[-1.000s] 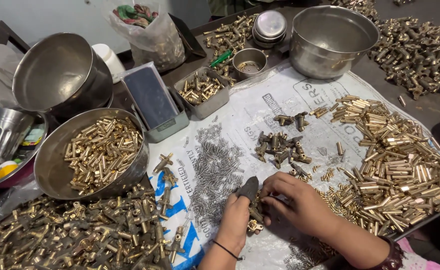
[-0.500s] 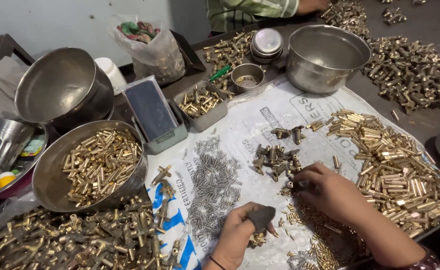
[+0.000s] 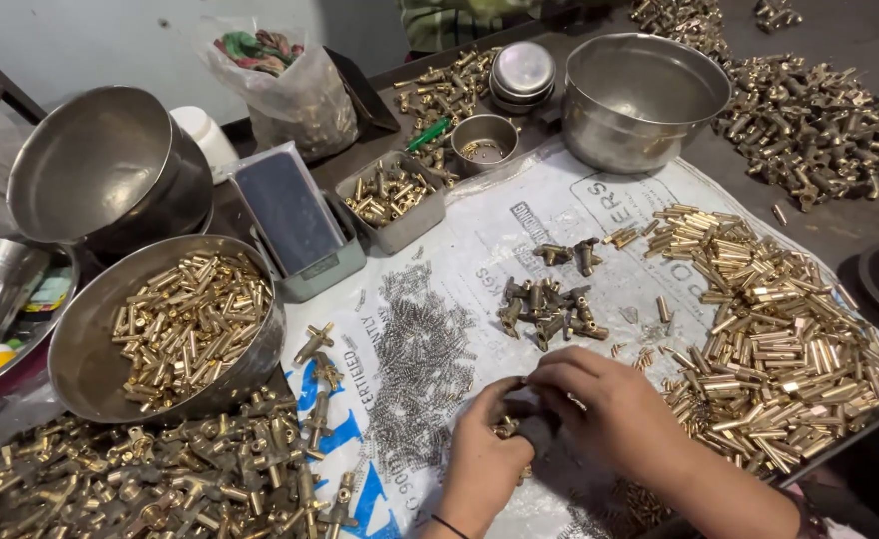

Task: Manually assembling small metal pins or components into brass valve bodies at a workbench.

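Observation:
My left hand (image 3: 486, 451) and my right hand (image 3: 607, 411) meet over the white printed sack (image 3: 519, 230) near the front edge. Both close around a small dark brass fitting (image 3: 531, 427) held between the fingers, mostly hidden by them. Just left of the hands lies a heap of small steel springs (image 3: 417, 374). Beyond the hands sits a cluster of dark brass valve bodies (image 3: 544, 307). A wide pile of shiny brass tubes (image 3: 774, 334) spreads to the right of my right hand.
A steel bowl of brass tubes (image 3: 185, 324) stands at left, an empty tilted bowl (image 3: 110, 170) behind it. Brass fittings (image 3: 190, 479) pile at the front left. A large steel pot (image 3: 644, 95), a grey tray of parts (image 3: 391, 195), a dark phone-like box (image 3: 290, 215) and another person's torso (image 3: 459, 20) lie beyond.
My right hand reached out to the valve bodies, then came back. Both hands now join again on the small fitting that the left hand kept holding.

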